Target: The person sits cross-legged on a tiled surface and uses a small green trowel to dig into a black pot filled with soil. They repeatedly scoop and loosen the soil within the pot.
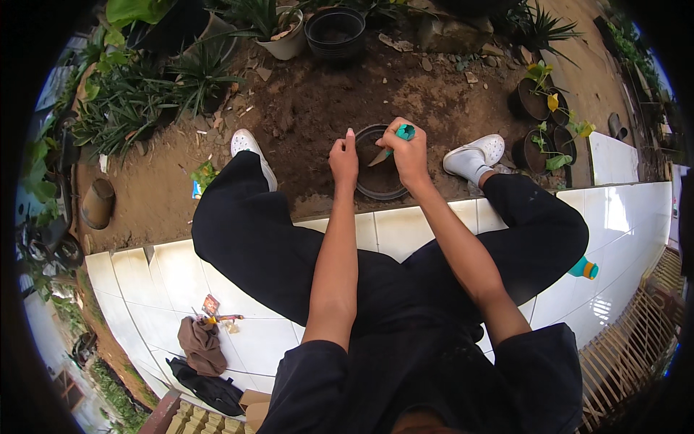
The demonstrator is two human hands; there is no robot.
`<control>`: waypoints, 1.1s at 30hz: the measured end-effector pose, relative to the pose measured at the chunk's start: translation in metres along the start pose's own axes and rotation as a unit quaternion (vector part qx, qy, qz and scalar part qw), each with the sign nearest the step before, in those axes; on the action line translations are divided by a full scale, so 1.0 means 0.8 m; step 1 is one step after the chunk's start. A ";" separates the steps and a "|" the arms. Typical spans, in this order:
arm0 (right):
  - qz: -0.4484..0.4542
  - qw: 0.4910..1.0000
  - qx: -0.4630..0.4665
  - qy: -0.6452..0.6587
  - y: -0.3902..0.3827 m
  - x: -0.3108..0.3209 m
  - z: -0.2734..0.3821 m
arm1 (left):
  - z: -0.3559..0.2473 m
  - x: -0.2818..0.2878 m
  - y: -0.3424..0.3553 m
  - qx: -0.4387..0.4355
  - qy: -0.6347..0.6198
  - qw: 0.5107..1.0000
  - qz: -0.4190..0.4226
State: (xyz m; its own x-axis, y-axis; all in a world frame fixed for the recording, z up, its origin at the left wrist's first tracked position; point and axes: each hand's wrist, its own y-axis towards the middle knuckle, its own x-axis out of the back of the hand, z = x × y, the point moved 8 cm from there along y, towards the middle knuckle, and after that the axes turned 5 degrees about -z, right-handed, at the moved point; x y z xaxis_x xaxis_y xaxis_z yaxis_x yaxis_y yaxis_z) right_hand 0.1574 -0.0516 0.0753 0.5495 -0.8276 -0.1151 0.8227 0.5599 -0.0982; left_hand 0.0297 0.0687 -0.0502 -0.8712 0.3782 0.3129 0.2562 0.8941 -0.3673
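A round dark plastic pot (383, 189) with dark soil inside sits on the dirt between my legs. My right hand (409, 155) grips a small trowel (404, 132) by its green handle, its pointed blade angled down and left into the pot. My left hand (343, 157) is at the pot's left rim, fingers curled and thumb raised; whether anything is inside those fingers is hidden. Bare, loose soil (303, 123) lies around and beyond the pot.
Stacked black pots (335, 29), spiky plants (137, 108) and potted leafy plants (535, 94) border the dirt. I sit on a white tiled ledge (137, 289), with brown cloth (199, 347), a black bag (210, 390) and a teal bottle (582, 267) on it. A slatted cane piece (614, 354) is at right.
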 end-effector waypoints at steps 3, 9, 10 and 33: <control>0.041 0.996 0.009 -0.079 -0.013 -0.008 -0.015 | -0.008 -0.005 -0.003 -0.006 -0.014 1.000 0.003; -0.047 0.995 -0.011 0.082 -0.004 -0.002 -0.008 | 0.004 -0.006 0.000 0.000 -0.009 1.000 0.009; -0.038 0.998 -0.013 0.053 0.000 0.002 -0.003 | 0.003 -0.005 0.000 -0.002 -0.009 1.000 0.006; -0.031 0.992 -0.056 0.104 0.032 -0.008 -0.020 | 0.006 -0.001 0.005 -0.011 -0.011 1.000 0.003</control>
State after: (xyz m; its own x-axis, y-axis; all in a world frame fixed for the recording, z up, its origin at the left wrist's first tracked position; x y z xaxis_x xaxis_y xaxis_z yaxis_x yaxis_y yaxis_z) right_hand 0.1730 -0.0313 0.0580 0.4459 -0.8412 -0.3060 0.8265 0.5181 -0.2199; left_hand 0.0297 0.0709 -0.0565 -0.8786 0.3781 0.2916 0.2703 0.8973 -0.3490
